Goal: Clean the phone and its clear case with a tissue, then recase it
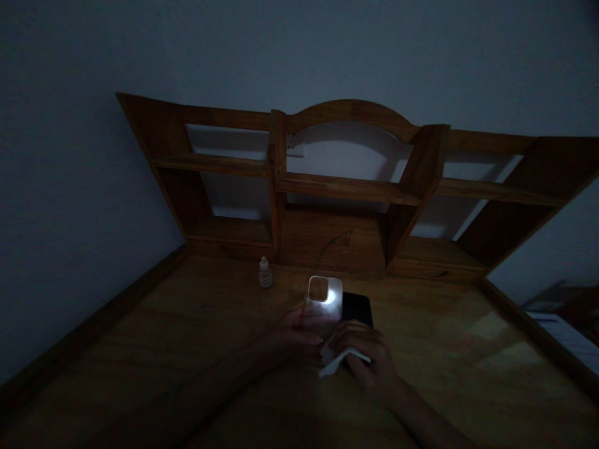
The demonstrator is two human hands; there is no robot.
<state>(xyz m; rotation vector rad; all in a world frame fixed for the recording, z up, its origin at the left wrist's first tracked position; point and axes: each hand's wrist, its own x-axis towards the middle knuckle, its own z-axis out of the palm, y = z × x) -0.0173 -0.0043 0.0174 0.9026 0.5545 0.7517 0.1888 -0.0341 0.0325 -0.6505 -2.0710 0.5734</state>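
A clear phone case (331, 305) with a square camera cutout is held up over the wooden desk by my left hand (297, 330), its fingers behind the case and its thumb at the lower edge. A bright glare shows on the case. My right hand (367, 352) is closed on a crumpled white tissue (337, 363) near the lower right edge of the case. Behind my right hand, a black flat object (358, 307), perhaps a phone, lies on the desk, partly hidden by the hand and the case.
A small white dropper bottle (264, 274) stands left of the case. At the desk's back rises a wooden shelf unit (346, 188), with a wall socket (296, 148) behind it. Papers (564, 333) lie beyond the right edge. The scene is dim.
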